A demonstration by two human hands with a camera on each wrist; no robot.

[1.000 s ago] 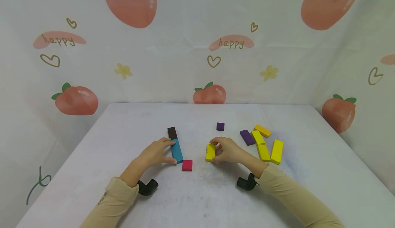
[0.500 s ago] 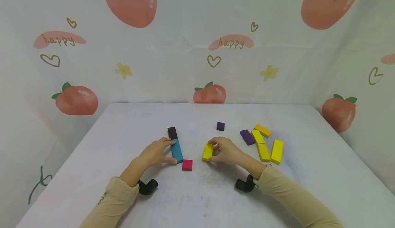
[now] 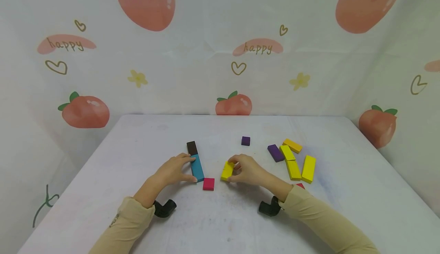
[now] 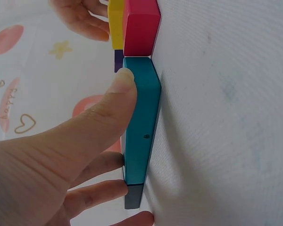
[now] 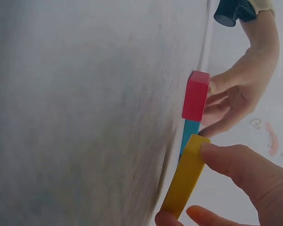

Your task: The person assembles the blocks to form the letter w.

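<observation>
My left hand (image 3: 173, 170) holds a blue block (image 3: 197, 169) lying flat on the table, thumb on its near end and fingers toward the far end. A dark brown block (image 3: 192, 148) touches the blue one's far end. Just at its near right corner sits a red square block (image 3: 208, 184). My right hand (image 3: 249, 170) pinches a yellow block (image 3: 227, 171) between thumb and fingers, a short way right of the blue block. The right wrist view shows this yellow block (image 5: 185, 176) tilted, with the red block (image 5: 196, 96) beyond it.
A small purple block (image 3: 245, 141) lies farther back. To the right are a purple oblong block (image 3: 275, 153), several yellow blocks (image 3: 293, 169) and an orange-yellow one (image 3: 292, 145). Part of another red block (image 3: 300, 185) shows beside my right sleeve. A printed cloth hangs behind the table.
My right hand has moved left with the yellow block, closer to the blue and red blocks, and the yellow block has turned a little. My left hand has stayed in place.
</observation>
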